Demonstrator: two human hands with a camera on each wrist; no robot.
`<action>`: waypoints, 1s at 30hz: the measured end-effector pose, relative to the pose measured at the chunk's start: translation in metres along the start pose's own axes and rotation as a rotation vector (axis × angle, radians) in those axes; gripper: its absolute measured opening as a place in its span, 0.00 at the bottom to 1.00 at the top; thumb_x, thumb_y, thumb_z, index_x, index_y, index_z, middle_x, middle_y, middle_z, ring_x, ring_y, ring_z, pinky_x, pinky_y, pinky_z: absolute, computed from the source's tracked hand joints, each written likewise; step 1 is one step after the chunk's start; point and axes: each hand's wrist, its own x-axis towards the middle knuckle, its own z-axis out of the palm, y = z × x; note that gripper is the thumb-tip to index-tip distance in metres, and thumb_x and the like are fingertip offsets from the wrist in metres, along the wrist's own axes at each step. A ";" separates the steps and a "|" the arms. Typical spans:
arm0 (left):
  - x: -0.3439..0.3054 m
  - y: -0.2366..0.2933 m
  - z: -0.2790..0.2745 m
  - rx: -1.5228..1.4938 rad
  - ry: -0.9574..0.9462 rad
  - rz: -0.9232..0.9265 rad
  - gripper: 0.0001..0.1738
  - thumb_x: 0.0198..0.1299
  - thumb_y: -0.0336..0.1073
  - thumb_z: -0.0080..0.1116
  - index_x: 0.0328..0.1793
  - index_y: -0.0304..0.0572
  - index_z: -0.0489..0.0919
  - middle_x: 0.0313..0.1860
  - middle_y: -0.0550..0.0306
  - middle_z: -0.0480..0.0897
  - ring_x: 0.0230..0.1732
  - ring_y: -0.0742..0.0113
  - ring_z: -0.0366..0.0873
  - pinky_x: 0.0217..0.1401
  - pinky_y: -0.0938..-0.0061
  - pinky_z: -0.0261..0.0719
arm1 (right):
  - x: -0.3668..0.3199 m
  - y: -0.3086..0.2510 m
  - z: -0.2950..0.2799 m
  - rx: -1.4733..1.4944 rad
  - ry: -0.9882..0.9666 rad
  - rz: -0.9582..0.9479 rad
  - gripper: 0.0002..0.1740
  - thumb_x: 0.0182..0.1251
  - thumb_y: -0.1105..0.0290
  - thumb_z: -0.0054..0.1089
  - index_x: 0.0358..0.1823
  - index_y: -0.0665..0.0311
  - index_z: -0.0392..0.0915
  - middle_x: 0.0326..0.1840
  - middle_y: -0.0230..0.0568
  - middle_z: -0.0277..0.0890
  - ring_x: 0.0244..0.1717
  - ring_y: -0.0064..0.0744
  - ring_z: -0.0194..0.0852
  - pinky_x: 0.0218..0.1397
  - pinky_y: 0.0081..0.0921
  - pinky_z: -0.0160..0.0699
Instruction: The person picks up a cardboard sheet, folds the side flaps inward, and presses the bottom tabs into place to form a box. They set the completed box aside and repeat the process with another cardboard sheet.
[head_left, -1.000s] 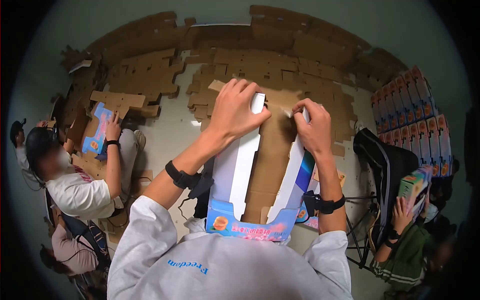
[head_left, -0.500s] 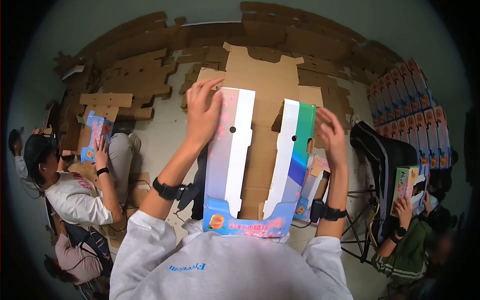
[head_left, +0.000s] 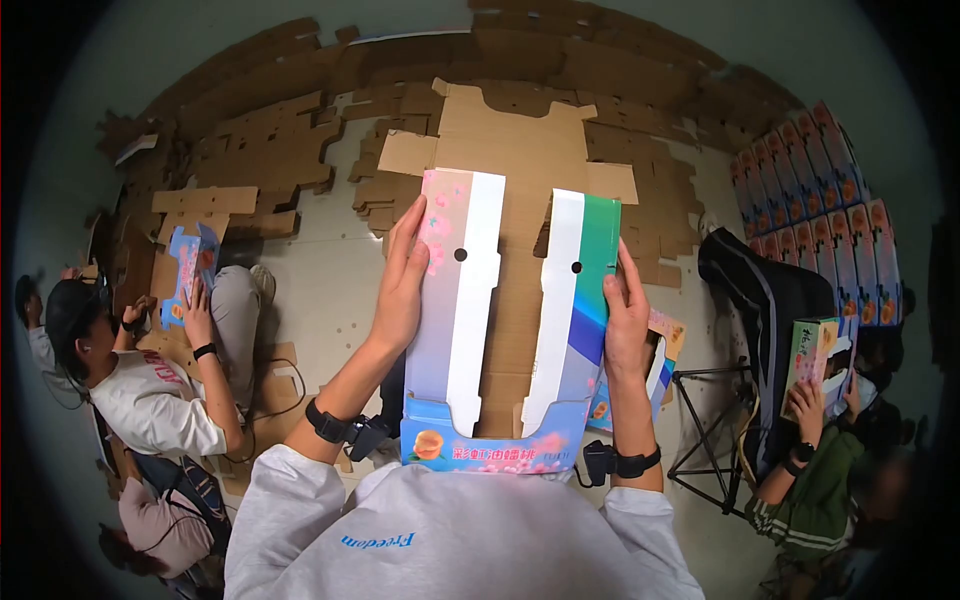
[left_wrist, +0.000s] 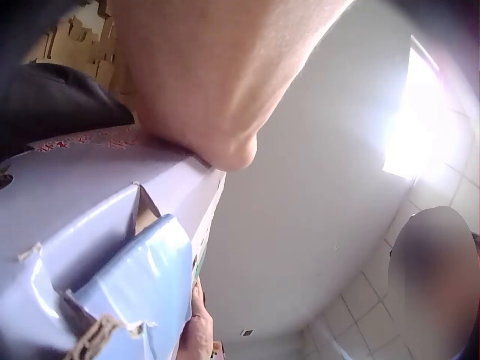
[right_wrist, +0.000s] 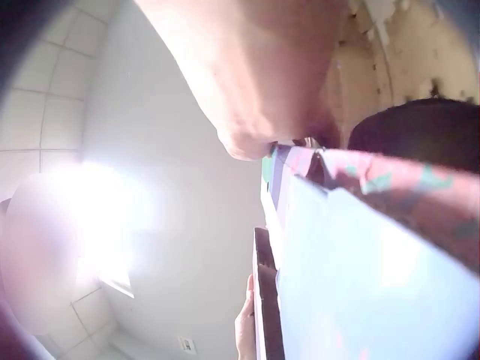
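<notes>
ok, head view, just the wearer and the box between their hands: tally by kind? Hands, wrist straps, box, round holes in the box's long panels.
Hands, left hand and right hand: 2
Black wrist straps: 2
Box: 1
Round holes: 2
Total: 7

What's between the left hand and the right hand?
The printed cardboard box, as the head view shows: the left hand rests against one side, the right hand against the other.
</notes>
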 end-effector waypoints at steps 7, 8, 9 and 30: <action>0.001 -0.001 0.001 0.005 0.011 0.028 0.35 0.88 0.47 0.39 0.94 0.43 0.55 0.93 0.48 0.58 0.91 0.56 0.55 0.93 0.61 0.49 | -0.006 -0.007 0.014 -0.132 0.151 -0.033 0.27 0.89 0.71 0.48 0.84 0.69 0.69 0.66 0.41 0.86 0.64 0.27 0.83 0.71 0.23 0.74; 0.001 -0.002 0.000 -0.006 0.027 0.019 0.34 0.88 0.47 0.39 0.93 0.43 0.57 0.91 0.47 0.61 0.90 0.56 0.57 0.92 0.61 0.52 | -0.007 -0.009 0.015 -0.169 0.167 -0.035 0.26 0.90 0.70 0.47 0.83 0.69 0.70 0.63 0.40 0.88 0.61 0.26 0.84 0.70 0.23 0.76; 0.001 -0.004 -0.001 -0.017 0.043 0.010 0.33 0.88 0.47 0.39 0.93 0.43 0.58 0.90 0.47 0.63 0.89 0.55 0.59 0.91 0.61 0.55 | -0.006 -0.008 0.012 -0.136 0.172 0.034 0.25 0.91 0.69 0.46 0.81 0.70 0.72 0.60 0.40 0.88 0.60 0.26 0.84 0.68 0.23 0.77; 0.144 0.047 -0.021 -0.571 -0.116 -0.352 0.39 0.61 0.11 0.53 0.79 0.41 0.69 0.58 0.56 0.82 0.50 0.67 0.83 0.53 0.71 0.87 | 0.150 -0.052 0.010 0.401 -0.248 0.227 0.14 0.76 0.77 0.63 0.59 0.61 0.75 0.46 0.33 0.84 0.46 0.23 0.84 0.50 0.24 0.87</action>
